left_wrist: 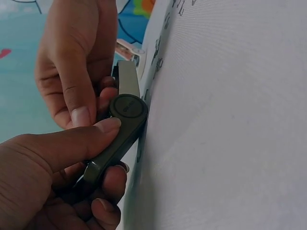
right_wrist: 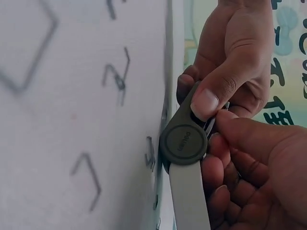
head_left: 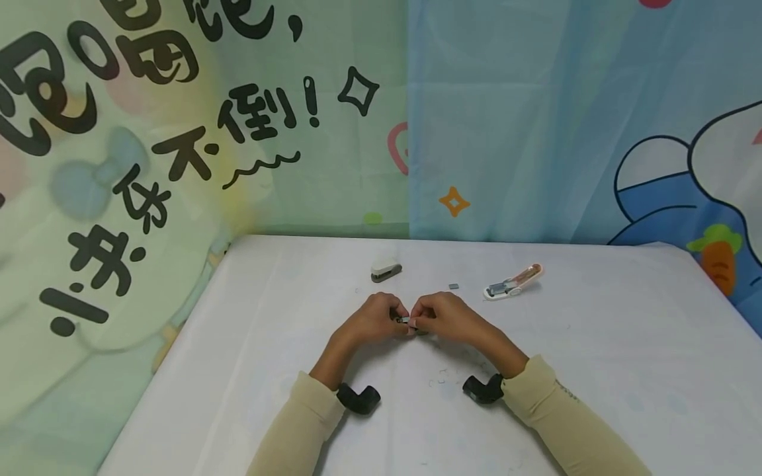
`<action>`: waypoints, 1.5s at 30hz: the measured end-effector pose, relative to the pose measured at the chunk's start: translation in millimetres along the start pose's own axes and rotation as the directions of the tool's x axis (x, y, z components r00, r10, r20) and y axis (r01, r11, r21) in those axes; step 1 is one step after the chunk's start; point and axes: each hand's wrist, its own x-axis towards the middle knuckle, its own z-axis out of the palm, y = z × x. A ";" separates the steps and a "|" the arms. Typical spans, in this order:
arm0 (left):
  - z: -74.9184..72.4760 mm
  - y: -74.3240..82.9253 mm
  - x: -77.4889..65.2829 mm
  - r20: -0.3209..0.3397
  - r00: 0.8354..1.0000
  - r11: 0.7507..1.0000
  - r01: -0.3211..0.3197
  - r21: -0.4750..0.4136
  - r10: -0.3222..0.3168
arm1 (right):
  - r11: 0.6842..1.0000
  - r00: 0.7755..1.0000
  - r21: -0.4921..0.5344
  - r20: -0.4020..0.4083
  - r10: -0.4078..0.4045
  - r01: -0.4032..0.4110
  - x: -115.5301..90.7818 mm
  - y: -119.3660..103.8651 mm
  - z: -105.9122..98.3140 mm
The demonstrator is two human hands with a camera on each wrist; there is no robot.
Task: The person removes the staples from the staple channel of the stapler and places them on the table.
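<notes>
Your left hand [head_left: 376, 318] is gripping and your right hand [head_left: 448, 315] is pinching the dark tool [left_wrist: 121, 138] over the white table [head_left: 595, 370]; its round cap [right_wrist: 185, 144] is bearing unclear lettering, the backdrop [head_left: 333, 178] showing “不倒!”

A small stapler [left_wrist: 122, 138], made up of a dark grey-green part with a smooth, rounded end and a pale grey arm [left_wrist: 127, 79], is held low over the table [head_left: 286, 403], its two parts spread apart at a wide angle. Faint raised lettering is borne on the round disc [right_wrist: 186, 143] where the parts meet, and a thin metal edge [right_wrist: 209, 125] is shown alongside it; whether the cloth is touched by the stapler cannot quite be made out, as its underside is hidden.
</notes>
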 end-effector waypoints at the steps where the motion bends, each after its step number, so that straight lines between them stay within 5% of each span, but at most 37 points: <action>1: 0.0 0.2 0.0 0.000 1.000 1.000 0.001 0.001 -0.001 | 1.000 1.000 -0.018 -0.016 -0.018 0.018 -0.2 -0.2 0.2; 7: -0.2 -0.4 -0.2 0.008 1.000 1.000 0.017 -0.001 -0.017 | 0.992 0.989 -0.016 -0.067 -0.129 0.128 -1.3 2.0 -0.9; 17: -2.5 -1.2 -2.2 0.020 1.000 0.999 0.024 -0.022 -0.024 | 0.982 0.984 0.090 -0.086 -0.158 0.166 0.4 11.2 -4.2; 23: -1.5 -4.0 -2.4 0.020 1.000 0.999 0.016 -0.028 -0.016 | 0.979 0.972 0.096 -0.173 -0.162 0.180 -1.6 15.8 -4.3; 36: -2.4 -5.2 -1.8 0.025 0.999 0.998 0.039 -0.046 -0.037 | 0.977 0.946 0.179 -0.320 -0.057 0.119 -6.4 28.2 -20.0; 45: -3.5 -8.2 -0.9 0.027 0.998 0.995 0.059 -0.077 -0.057 | 0.948 0.923 0.312 -0.345 0.170 -0.058 -12.2 51.1 -35.4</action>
